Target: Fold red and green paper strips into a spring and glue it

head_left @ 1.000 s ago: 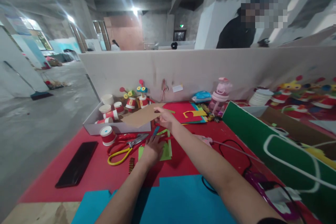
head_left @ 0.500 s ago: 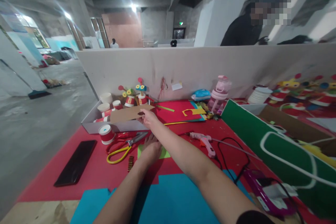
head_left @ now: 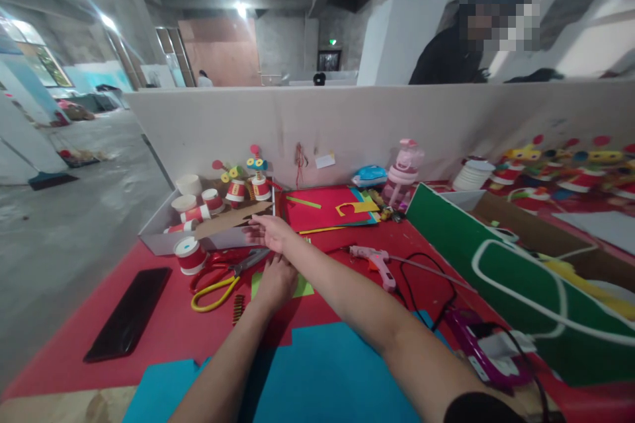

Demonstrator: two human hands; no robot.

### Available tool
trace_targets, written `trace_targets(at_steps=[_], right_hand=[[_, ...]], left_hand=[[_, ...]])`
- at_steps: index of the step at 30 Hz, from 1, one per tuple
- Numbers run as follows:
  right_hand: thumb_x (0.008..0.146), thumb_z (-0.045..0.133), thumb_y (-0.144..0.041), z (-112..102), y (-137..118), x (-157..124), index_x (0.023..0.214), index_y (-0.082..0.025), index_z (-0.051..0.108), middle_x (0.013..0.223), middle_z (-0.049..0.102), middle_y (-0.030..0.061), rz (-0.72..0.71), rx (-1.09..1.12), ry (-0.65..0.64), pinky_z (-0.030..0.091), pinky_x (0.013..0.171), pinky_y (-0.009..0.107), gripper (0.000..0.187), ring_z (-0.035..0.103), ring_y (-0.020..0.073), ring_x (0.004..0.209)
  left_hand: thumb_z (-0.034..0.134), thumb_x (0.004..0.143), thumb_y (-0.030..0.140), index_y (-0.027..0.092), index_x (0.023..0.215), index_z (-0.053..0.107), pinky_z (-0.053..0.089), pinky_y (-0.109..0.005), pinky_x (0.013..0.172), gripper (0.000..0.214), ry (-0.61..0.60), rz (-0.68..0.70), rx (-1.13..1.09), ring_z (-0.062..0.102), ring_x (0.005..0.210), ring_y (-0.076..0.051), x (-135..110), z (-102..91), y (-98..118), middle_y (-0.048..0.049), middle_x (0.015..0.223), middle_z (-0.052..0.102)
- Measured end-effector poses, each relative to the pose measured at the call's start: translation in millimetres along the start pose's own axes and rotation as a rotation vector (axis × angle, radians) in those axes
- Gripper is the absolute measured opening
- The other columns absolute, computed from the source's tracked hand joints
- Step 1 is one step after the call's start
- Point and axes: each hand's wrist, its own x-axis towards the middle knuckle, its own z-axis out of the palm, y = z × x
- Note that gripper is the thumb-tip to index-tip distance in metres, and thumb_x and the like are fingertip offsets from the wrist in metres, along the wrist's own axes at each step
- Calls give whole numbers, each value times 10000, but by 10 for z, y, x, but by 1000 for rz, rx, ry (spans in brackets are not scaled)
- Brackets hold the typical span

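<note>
My right hand (head_left: 270,232) hovers open, fingers spread, just in front of a white box (head_left: 153,238) at the back left of the red table. A brown cardboard sheet (head_left: 231,219) lies across that box, apart from my fingers. My left hand (head_left: 275,283) rests flat, fingers apart, on a light green paper piece (head_left: 302,288). Scissors (head_left: 225,271) with red and yellow handles lie just left of it. Red-and-white paper cups (head_left: 198,207) sit in the box.
A dark phone (head_left: 129,317) lies at the left. A pink glue gun (head_left: 372,259) with a black cord lies at the right, a green board (head_left: 496,271) beyond it. Blue sheets (head_left: 327,377) cover the near edge. A person stands behind the partition.
My right hand carried the cardboard sheet left, laid it across the white box and let go. My left hand stayed on the green paper.
</note>
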Motion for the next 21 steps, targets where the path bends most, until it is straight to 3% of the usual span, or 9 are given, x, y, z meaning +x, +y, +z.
trace_targets(at_steps=[2, 4, 6, 9, 11, 14, 16, 18, 21], right_hand=[[902, 508, -268, -206, -35, -121, 811, -150, 531, 627, 648, 20, -48, -184, -76, 546, 528, 250, 151, 607, 107, 500], [885, 518, -256, -490, -122, -192, 844, -161, 549, 696, 669, 25, -144, -409, -12, 535, 525, 239, 108, 601, 98, 509], [889, 490, -244, -849, -277, -213, 869, -166, 566, 755, 681, 40, -252, -718, 173, 530, 556, 236, 111, 612, 101, 551], [911, 425, -224, -1459, -593, -216, 937, -183, 601, 892, 686, 58, -325, -1478, 645, 510, 678, 236, 182, 653, 129, 740], [868, 448, -126, -1844, -782, -236, 1077, -143, 581, 1145, 611, 149, -307, -1609, 770, 467, 833, 297, 248, 610, 205, 1012], [776, 484, 7, -2279, -924, -277, 1282, -123, 467, 1360, 437, 200, -222, -1727, 781, 419, 897, 308, 523, 539, 238, 1142], [759, 487, 29, -2445, -929, -275, 1328, -145, 431, 1342, 450, 194, -162, -1794, 751, 422, 868, 295, 597, 571, 226, 1088], [783, 473, 14, -2510, -902, -234, 1317, -129, 442, 1264, 505, 201, -127, -1851, 728, 421, 837, 286, 554, 594, 219, 1031], [850, 425, -43, -2437, -863, -98, 1189, -69, 538, 1131, 567, 210, -135, -1914, 702, 404, 822, 274, 358, 592, 219, 997]], left_hand=[[415, 873, 246, 243, 1159, 579, 382, -450, 938, 330, 10, 30, 17, 408, 1179, -294, -7, -6, -2, -106, 1280, 489], [439, 868, 259, 265, 1127, 591, 398, -447, 918, 301, 19, 28, 34, 409, 1159, -286, -9, -6, -4, -93, 1248, 492], [442, 870, 260, 271, 1125, 590, 406, -447, 902, 295, 16, 18, 39, 417, 1133, -279, -10, -7, -2, -90, 1218, 498], [416, 888, 258, 271, 1137, 579, 401, -450, 905, 298, 22, 31, 19, 406, 1141, -273, -13, -20, 4, -90, 1236, 488], [415, 887, 247, 279, 1142, 571, 400, -452, 908, 300, 21, 39, 8, 395, 1158, -271, -14, -32, 6, -81, 1273, 472], [443, 870, 234, 293, 1162, 554, 407, -456, 906, 318, 10, 36, 4, 398, 1161, -268, -14, -40, 7, -65, 1298, 465], [444, 868, 236, 293, 1165, 551, 411, -455, 908, 321, 12, 35, 3, 397, 1167, -267, -15, -37, 7, -61, 1311, 459], [440, 871, 237, 288, 1157, 556, 413, -453, 910, 312, 15, 37, 2, 394, 1171, -266, -16, -31, 7, -63, 1322, 451], [444, 869, 234, 286, 1155, 554, 415, -455, 910, 311, 10, 36, 1, 398, 1167, -263, -14, -26, 9, -63, 1339, 438]])
